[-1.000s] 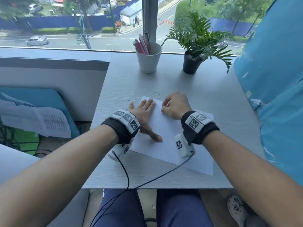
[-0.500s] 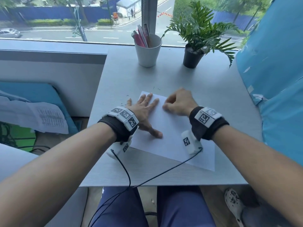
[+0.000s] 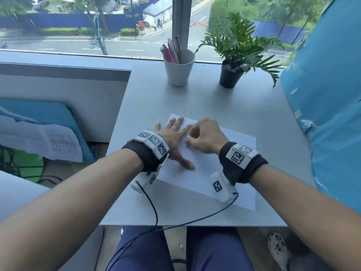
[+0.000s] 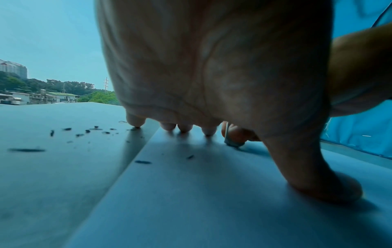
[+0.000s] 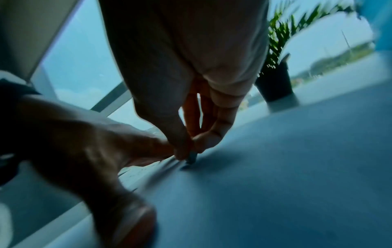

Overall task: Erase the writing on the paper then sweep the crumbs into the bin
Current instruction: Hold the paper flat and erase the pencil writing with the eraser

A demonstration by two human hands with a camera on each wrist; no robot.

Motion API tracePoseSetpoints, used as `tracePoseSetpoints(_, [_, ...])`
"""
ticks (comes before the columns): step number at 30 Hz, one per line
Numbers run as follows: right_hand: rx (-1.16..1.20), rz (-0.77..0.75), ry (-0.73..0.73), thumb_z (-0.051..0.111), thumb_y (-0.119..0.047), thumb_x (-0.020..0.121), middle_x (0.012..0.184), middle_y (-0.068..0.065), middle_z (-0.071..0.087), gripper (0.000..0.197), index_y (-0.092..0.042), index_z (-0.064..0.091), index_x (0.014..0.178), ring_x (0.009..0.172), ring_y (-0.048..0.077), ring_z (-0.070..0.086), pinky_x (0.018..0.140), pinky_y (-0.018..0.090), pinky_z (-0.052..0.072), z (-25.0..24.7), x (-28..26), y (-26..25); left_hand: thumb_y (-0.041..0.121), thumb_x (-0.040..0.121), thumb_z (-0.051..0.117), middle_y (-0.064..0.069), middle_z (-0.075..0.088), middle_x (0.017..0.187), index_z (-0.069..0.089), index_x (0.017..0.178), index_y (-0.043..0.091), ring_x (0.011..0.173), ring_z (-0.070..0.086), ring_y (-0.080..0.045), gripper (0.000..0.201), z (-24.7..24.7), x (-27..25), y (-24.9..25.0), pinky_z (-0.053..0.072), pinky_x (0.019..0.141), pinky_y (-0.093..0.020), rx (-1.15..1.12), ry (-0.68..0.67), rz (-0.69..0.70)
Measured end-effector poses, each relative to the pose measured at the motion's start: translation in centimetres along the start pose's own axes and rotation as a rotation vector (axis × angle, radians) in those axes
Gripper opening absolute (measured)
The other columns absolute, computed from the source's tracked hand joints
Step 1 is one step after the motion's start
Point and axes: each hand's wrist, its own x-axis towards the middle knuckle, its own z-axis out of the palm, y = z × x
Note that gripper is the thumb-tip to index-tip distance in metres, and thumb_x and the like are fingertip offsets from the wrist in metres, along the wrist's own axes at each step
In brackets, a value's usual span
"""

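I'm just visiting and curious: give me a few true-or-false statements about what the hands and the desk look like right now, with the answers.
1. The left hand lies flat on the paper. True.
2. The right hand is empty. False: it pinches a small eraser against the paper.
3. Dark crumbs lie on the table beside the paper's left edge. True.
4. The white cup is empty. False: pens stand in it.
5. The potted plant stands left of the cup. False: it stands to its right.
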Motion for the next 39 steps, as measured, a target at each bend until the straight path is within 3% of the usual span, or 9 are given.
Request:
tracePoseSetpoints(4, [0.076, 0.142, 0.178, 0.073, -0.021, 0.075, 0.075, 0.004, 0.073, 0.013, -0.010, 0.079, 0.079, 0.071, 0.012, 0.066, 0.067, 0.016, 0.045, -2.1, 2.1, 1.5, 0.087, 0.052, 0.070, 0.005, -0.030, 0.160, -0.020, 0.155, 0.030, 0.148, -0.026, -0.018, 0.148, 0.1, -0.1, 0.1, -0.011, 0.119, -0.057, -0.012, 0.008, -0.004])
tracePoseSetpoints(8, [-0.017, -0.033, -0.009, 0.072, -0.017, 0.073, 0.058, 0.001, 0.061, 0.016, -0.010, 0.068, 0.059, 0.052, 0.009, 0.050, 0.051, 0.019, 0.039, -0.4, 0.4, -0.1, 0.087, 0.052, 0.069, 0.005, -0.031, 0.160, -0.022, 0.155, 0.029, 0.148, -0.027, -0.018, 0.149, 0.2, 0.0, -0.1, -0.010, 0.119, -0.058, -0.014, 0.014, 0.004])
tracePoseSetpoints(12, [0.027, 0.102, 0.155, 0.073, -0.022, 0.073, 0.073, 0.003, 0.073, 0.013, -0.010, 0.079, 0.076, 0.070, 0.013, 0.066, 0.071, 0.022, 0.053, -2.6, 2.4, 1.5, 0.087, 0.051, 0.069, 0.006, -0.030, 0.161, -0.020, 0.155, 0.029, 0.148, -0.025, -0.018, 0.149, 0.2, 0.0, 0.0, -0.011, 0.118, -0.059, -0.014, 0.015, -0.002])
tracePoseSetpoints(16, [-0.039, -0.070, -0.018, 0.071, -0.016, 0.073, 0.054, -0.001, 0.060, 0.020, -0.014, 0.064, 0.055, 0.051, 0.011, 0.051, 0.049, 0.016, 0.039, -0.1, 0.0, -0.4, 0.090, 0.050, 0.066, 0.005, -0.032, 0.160, -0.023, 0.154, 0.030, 0.148, -0.027, -0.018, 0.150, 0.3, 0.2, -0.2, -0.010, 0.118, -0.061, -0.005, 0.011, 0.008])
tracePoseSetpoints(21, [0.002, 0.065, 0.140, 0.073, -0.023, 0.074, 0.073, 0.001, 0.072, 0.013, -0.011, 0.078, 0.076, 0.069, 0.011, 0.062, 0.068, 0.017, 0.043, -1.5, 1.7, 0.7, 0.090, 0.050, 0.066, 0.006, -0.030, 0.160, -0.021, 0.155, 0.030, 0.148, -0.026, -0.017, 0.149, 0.5, 0.1, -0.1, -0.012, 0.118, -0.059, 0.004, 0.023, 0.007])
tracePoseSetpoints(26, [-0.036, -0.063, -0.113, 0.077, -0.019, 0.074, 0.057, -0.004, 0.064, 0.011, -0.008, 0.076, 0.072, 0.052, 0.006, 0.056, 0.058, 0.022, 0.050, -0.9, -1.1, -0.9, 0.095, 0.048, 0.061, 0.007, -0.035, 0.158, -0.025, 0.153, 0.031, 0.146, -0.030, -0.016, 0.150, 0.5, 0.1, -0.5, -0.014, 0.117, -0.060, 0.021, 0.015, 0.020])
tracePoseSetpoints(29, [-0.023, 0.025, 0.056, 0.079, -0.023, 0.074, 0.066, -0.001, 0.070, 0.012, -0.012, 0.078, 0.077, 0.062, 0.010, 0.064, 0.069, 0.024, 0.055, -3.3, -1.2, 1.4, 0.097, 0.047, 0.059, 0.007, -0.030, 0.161, -0.020, 0.155, 0.032, 0.147, -0.027, -0.016, 0.149, 0.5, 0.1, -0.6, -0.018, 0.115, -0.059, 0.055, 0.041, 0.016])
tracePoseSetpoints(34, [-0.249, 0.148, -0.007, 0.070, -0.026, 0.078, 0.088, -0.001, 0.069, 0.006, -0.021, 0.069, 0.074, 0.091, 0.023, 0.063, 0.076, 0.027, 0.049, -2.2, -3.6, 4.0, 0.103, 0.052, 0.042, -0.002, -0.013, 0.166, -0.009, 0.158, 0.022, 0.152, -0.012, -0.020, 0.143, 0.5, -0.5, -0.6, -0.019, 0.116, -0.057, 0.163, 0.150, -0.015])
tracePoseSetpoints(39, [-0.196, 0.187, 0.050, 0.065, -0.022, 0.084, 0.104, 0.007, 0.065, 0.007, -0.019, 0.059, 0.080, 0.102, 0.028, 0.059, 0.079, 0.028, 0.045, -1.8, -2.7, 5.4, 0.095, 0.071, 0.013, -0.007, -0.001, 0.167, -0.001, 0.159, 0.009, 0.153, -0.004, -0.019, 0.124, 2.0, -3.3, -1.4, -0.020, 0.115, -0.058, 0.287, 0.191, -0.045])
